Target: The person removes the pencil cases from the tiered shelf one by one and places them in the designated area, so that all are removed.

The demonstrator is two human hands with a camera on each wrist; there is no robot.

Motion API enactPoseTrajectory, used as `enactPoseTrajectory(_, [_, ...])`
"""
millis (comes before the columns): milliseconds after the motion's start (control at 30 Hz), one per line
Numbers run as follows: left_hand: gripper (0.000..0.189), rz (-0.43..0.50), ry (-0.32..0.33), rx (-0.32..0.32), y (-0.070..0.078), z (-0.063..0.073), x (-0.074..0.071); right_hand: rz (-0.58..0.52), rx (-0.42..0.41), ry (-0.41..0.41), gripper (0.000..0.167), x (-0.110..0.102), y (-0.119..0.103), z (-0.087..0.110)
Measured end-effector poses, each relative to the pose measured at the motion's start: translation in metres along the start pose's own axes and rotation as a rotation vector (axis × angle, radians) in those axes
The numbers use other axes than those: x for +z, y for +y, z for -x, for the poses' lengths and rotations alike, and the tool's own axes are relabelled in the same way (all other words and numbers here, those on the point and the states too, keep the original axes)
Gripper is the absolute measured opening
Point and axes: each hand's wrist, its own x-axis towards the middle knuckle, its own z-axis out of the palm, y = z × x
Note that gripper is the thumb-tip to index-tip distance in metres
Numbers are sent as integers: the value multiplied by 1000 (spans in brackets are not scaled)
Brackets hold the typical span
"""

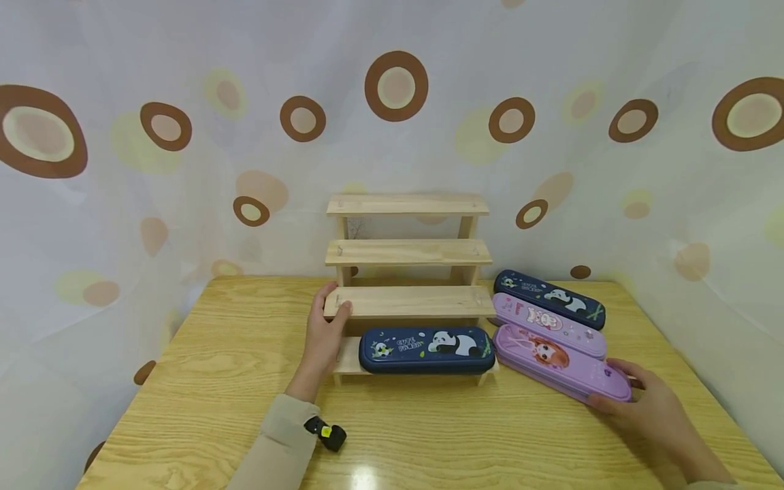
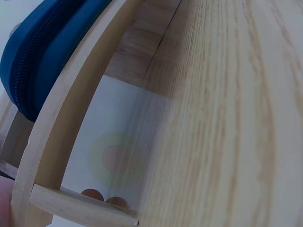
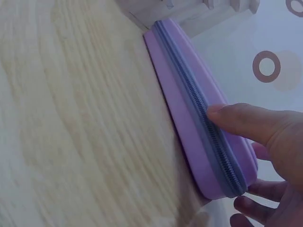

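Note:
A wooden stepped shelf (image 1: 407, 252) stands in the middle of the table. My left hand (image 1: 321, 340) grips the left end of its second step from the bottom, thumb on top. On the lowest step lies a dark blue panda pencil case (image 1: 401, 352), whose zipped end shows in the left wrist view. My right hand (image 1: 655, 412) holds the near right end of a purple pencil case (image 1: 557, 364) with a girl printed on its lid. In the right wrist view the thumb presses beside the zip of that case, with fingers around the far side.
Behind the held case lie a lilac pencil case (image 1: 548, 323) with a rabbit print and another dark blue panda case (image 1: 551, 298), right of the shelf. The wooden table (image 1: 202, 381) backs onto a patterned curtain (image 1: 392, 150).

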Motion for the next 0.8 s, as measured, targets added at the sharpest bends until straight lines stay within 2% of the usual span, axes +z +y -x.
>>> enactPoseTrajectory(267, [51, 2, 2, 4, -1, 0, 0, -40, -99, 126, 79, -3, -9, 2])
enactPoseTrajectory(567, [51, 2, -5, -1, 1, 1, 0, -111, -126, 129, 72, -4, -28, 4])
enactPoseTrajectory(800, [52, -5, -6, -3, 2, 1, -1, -204, -259, 196, 58, 6, -40, 6])
